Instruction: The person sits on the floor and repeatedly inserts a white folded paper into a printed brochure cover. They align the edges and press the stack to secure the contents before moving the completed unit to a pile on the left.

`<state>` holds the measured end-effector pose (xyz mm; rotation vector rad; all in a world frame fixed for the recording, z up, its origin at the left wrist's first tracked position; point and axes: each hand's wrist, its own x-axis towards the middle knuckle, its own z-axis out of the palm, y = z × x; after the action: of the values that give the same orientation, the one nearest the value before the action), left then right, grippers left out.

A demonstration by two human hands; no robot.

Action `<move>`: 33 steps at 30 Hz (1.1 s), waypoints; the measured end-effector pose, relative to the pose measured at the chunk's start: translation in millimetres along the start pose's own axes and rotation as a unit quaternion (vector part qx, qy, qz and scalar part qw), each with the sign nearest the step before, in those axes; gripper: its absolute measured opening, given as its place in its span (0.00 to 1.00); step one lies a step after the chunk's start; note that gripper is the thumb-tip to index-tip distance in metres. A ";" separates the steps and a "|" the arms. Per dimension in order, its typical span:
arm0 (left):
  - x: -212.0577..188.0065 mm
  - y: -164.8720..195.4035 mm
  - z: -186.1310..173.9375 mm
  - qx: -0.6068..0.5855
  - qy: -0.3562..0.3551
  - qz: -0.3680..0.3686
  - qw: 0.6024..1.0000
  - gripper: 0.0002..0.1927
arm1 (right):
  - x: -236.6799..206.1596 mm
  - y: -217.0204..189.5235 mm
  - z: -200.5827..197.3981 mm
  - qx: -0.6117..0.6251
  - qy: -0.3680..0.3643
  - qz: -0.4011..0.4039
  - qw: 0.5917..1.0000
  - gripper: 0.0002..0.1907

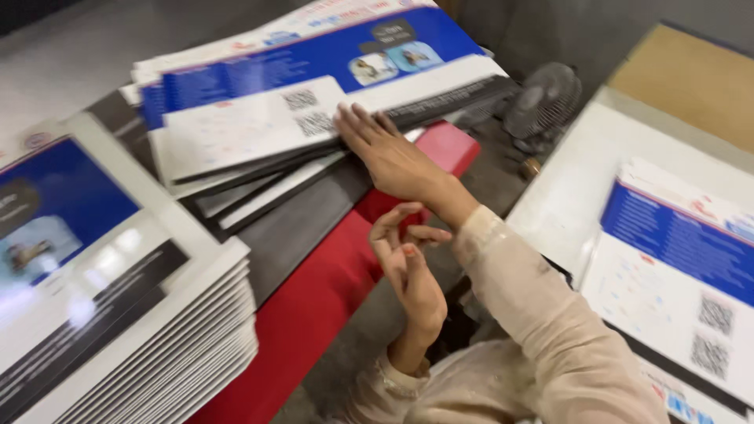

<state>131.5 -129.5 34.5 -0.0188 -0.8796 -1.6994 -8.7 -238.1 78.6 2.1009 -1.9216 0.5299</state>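
A fanned stack of printed sheets, blue and white with black bands and square code marks, lies at the top middle. My right hand reaches out from a pale beige sleeve and rests flat on the stack's right edge, fingers stretched out and holding nothing. My left hand hovers lower, above a red surface. Its fingers are loosely curled and apart, and it is empty.
A thick neat pile of the same sheets fills the lower left. More printed sheets lie on a white board at the right, with brown cardboard behind. A small dark fan stands between the stacks.
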 end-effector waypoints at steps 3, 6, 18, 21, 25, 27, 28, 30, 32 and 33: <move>-0.9 0.1 1.9 0.039 -0.126 -0.090 0.987 0.28 | -84.9 4.2 -43.5 0.063 0.026 0.086 0.994 0.45; 10.1 -0.1 -4.2 0.209 -0.276 -0.154 0.925 0.35 | -213.3 2.4 -106.2 0.024 -0.104 0.214 0.971 0.57; -57.8 -58.6 43.8 0.305 -0.545 -0.131 0.770 0.37 | -441.6 -72.6 -117.9 -0.022 -0.162 0.301 0.939 0.42; -61.3 -49.8 43.7 0.322 -0.527 -0.255 0.744 0.23 | -444.4 -61.0 -129.0 0.067 -0.182 0.521 0.831 0.22; -93.8 -39.6 75.4 0.261 -0.534 -0.338 0.730 0.26 | -445.1 -53.5 -154.5 -0.079 0.161 0.491 0.852 0.09; -123.9 -39.7 115.6 0.340 -0.599 -0.140 0.711 0.53 | -440.8 -58.8 -168.6 -0.145 0.264 0.586 0.752 0.11; -134.0 -38.1 131.0 0.363 -0.578 -0.027 0.730 0.53 | -438.7 -65.6 -175.2 -0.018 0.433 0.534 0.726 0.11; -147.0 -43.7 165.8 0.352 -0.511 0.119 0.775 0.49 | -438.6 -82.5 -191.8 0.253 0.687 0.299 0.612 0.13; -143.5 -57.3 189.9 0.335 -0.474 0.188 0.792 0.39 | -442.8 -97.4 -203.9 0.370 0.741 0.131 0.544 0.16; -140.8 -64.0 196.1 0.347 -0.478 0.221 0.776 0.33 | -445.6 -101.9 -205.0 0.387 0.747 0.104 0.530 0.17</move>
<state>42.3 99.6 78.4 -0.5905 -2.0368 -0.7524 42.1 260.3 81.9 0.6101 -0.7100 2.4429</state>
